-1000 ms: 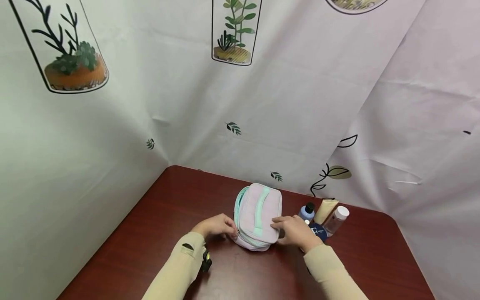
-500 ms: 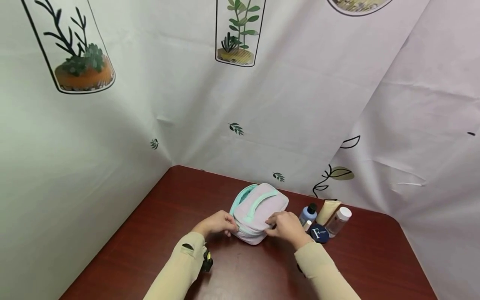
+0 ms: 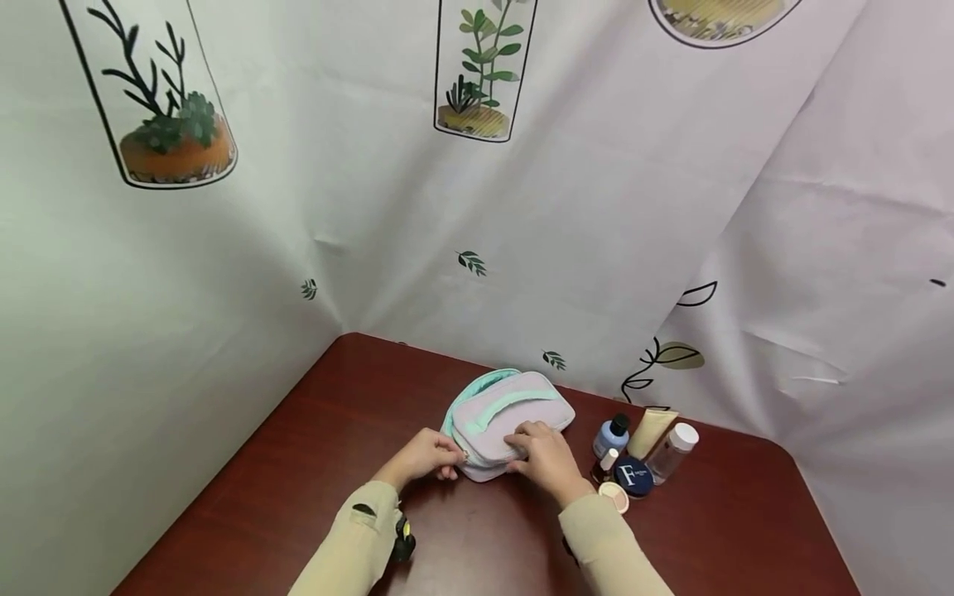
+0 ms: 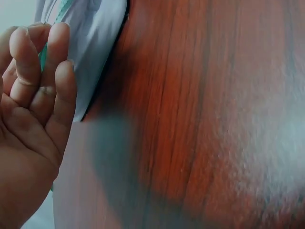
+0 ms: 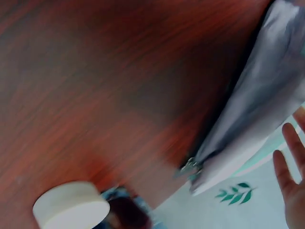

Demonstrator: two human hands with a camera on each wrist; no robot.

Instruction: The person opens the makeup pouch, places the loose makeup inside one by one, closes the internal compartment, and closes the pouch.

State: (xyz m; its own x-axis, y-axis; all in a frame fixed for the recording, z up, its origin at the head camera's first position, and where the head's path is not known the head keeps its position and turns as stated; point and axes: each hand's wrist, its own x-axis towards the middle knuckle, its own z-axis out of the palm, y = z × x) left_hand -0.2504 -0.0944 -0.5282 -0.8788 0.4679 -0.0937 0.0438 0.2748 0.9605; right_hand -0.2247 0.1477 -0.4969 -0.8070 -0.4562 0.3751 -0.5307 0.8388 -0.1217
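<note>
A pale lilac cosmetic bag (image 3: pixel 488 426) with a mint strap handle (image 3: pixel 507 406) lies on the dark red table. Its lid is down over the front, while a mint-lined gap (image 3: pixel 484 382) shows along the back left. At the front left corner my left hand (image 3: pixel 421 457) pinches the zipper pull (image 3: pixel 465 455), mostly hidden by the fingertips. My right hand (image 3: pixel 547 462) grips the front edge of the lid, fingers on top and thumb lower down. In the right wrist view the bag's side (image 5: pixel 248 124) and several fingers (image 5: pixel 290 143) show.
Right of the bag stand a blue bottle with black cap (image 3: pixel 611 437), a cream tube (image 3: pixel 651 432) and a clear white-capped bottle (image 3: pixel 671 454). Before them are a dark round case (image 3: pixel 633 477), a small white-capped bottle (image 3: pixel 604 466) and a small round pot (image 3: pixel 614 497).
The bag has turned clockwise and shifted left, and the gap at its back left shows wider. My right hand has moved left with it, uncovering the small items; my left hand stays at the corner.
</note>
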